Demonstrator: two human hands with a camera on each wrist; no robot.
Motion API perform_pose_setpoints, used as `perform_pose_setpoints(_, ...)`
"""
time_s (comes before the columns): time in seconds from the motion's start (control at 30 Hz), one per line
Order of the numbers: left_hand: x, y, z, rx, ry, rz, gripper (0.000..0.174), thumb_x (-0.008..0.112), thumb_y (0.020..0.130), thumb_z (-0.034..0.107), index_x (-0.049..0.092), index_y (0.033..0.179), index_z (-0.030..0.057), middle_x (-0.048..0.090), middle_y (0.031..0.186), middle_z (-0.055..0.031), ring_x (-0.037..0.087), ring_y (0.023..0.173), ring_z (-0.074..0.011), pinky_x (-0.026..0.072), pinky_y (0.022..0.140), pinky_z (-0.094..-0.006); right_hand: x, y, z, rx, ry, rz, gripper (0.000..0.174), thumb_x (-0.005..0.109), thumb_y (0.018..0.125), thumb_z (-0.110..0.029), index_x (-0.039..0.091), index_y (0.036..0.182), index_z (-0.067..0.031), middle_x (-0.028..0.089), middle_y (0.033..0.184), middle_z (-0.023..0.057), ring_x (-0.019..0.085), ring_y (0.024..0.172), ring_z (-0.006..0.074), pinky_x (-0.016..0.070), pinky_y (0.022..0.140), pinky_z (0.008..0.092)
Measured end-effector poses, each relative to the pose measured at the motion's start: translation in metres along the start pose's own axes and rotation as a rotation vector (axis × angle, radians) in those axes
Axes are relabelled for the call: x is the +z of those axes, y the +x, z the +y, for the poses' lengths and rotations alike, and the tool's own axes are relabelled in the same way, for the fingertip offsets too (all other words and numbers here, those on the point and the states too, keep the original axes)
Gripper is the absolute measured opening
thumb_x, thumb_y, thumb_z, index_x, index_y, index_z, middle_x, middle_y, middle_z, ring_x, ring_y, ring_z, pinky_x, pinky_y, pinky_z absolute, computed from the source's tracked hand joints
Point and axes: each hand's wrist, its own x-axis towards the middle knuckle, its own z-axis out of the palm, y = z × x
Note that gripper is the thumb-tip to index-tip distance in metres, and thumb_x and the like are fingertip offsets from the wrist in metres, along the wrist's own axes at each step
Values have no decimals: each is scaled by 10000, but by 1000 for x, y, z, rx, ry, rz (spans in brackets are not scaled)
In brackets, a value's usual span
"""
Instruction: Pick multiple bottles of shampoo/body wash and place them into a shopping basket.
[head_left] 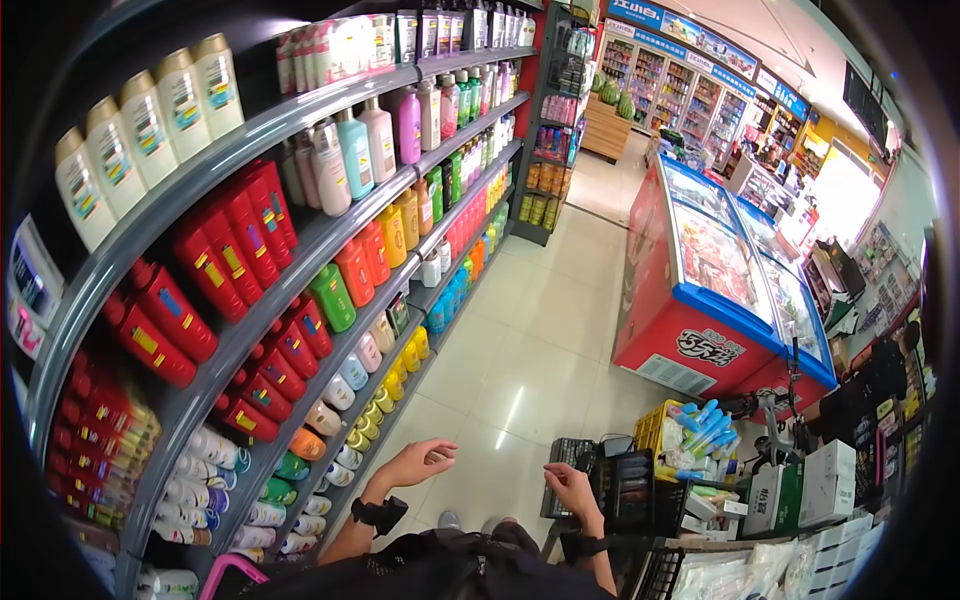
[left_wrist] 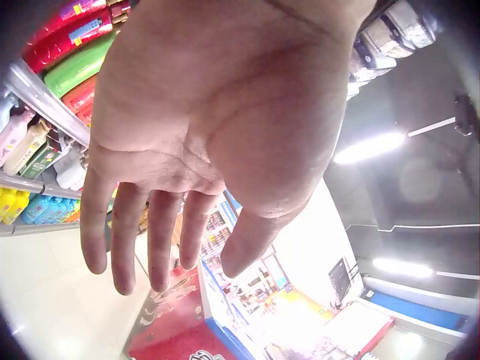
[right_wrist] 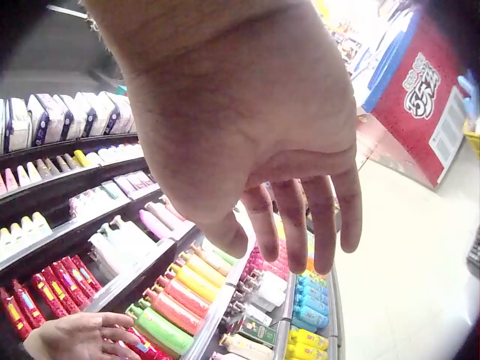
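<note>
Both hands hover in front of the body over the tiled aisle, and neither holds anything. My left hand (head_left: 420,464) is nearest the shelf of bottles, its palm facing inward; in the left wrist view its fingers (left_wrist: 129,240) hang relaxed with the thumb apart. Across from it, my right hand (head_left: 572,490) floats close to a black crate (head_left: 566,470), fingers loosely bent and bare in the right wrist view. Beside the left hand stand rows of bottles: red bottles (head_left: 262,372), a green bottle (head_left: 332,297) and yellow bottles (head_left: 384,398) lower down.
A long grey shelf unit (head_left: 300,100) runs along the left. To the right are a red and blue chest freezer (head_left: 660,330), a yellow basket (head_left: 652,428) with packets, white boxes (head_left: 828,484) and a parked bicycle or scooter handlebar (head_left: 795,385). Pale floor tiles (head_left: 510,340) lie between.
</note>
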Motion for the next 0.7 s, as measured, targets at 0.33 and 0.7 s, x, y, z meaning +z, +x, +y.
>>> perform_pose_setpoints(0.33,-25,162,-5,-126,43,-17,379,651,890,254,574,1208,61,650,1043,-101,624,958,-173,506,850,-313,-55,169,30,16,17,-109,291,625,897,-224,643,1092,-8,702,925,141,688,865,206,534,761,305)
perform_pose_setpoints(0.7,-39,368,89,-104,76,-10,377,638,898,235,559,1223,62,644,1063,-113,634,948,-191,510,832,-311,-170,382,9,-196,34,-124,289,610,900,-236,647,1081,-14,695,947,165,689,868,275,539,774,352)
